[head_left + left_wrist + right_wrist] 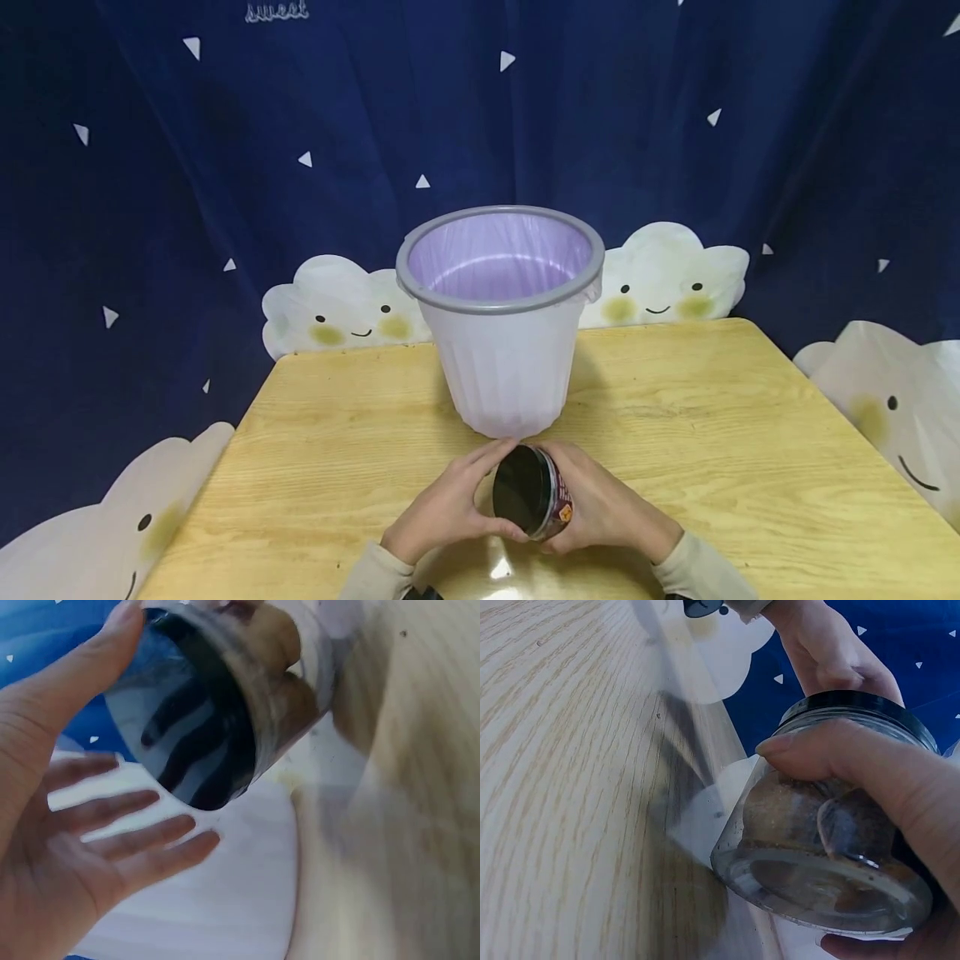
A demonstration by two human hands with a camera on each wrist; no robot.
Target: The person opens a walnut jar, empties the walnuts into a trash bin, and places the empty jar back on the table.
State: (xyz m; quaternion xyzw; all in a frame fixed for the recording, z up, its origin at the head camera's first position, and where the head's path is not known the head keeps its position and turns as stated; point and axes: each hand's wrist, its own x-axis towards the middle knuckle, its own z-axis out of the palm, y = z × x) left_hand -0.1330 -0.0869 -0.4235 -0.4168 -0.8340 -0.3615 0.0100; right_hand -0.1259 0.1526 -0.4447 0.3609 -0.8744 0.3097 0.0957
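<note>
A clear glass jar [802,825] with a black lid [521,490] is held tilted above the table, its lid facing the left hand. My right hand [600,502] grips the jar's body, with the thumb along one side and fingers round the other. A dark red label with an orange patch [566,511] shows on the jar. My left hand [447,507] is beside the lid, fingers straight and spread in the left wrist view [82,832]. Its thumb lies at the lid's edge; whether it touches is hard to tell. The jar looks see-through, with right-hand fingers visible through the glass.
A white bin [510,367] with a grey rim and lilac inside stands just beyond the hands on the wooden table [720,467]. A dark blue curtain [360,108] with white triangles and smiling clouds [667,275] surrounds the table's back and sides.
</note>
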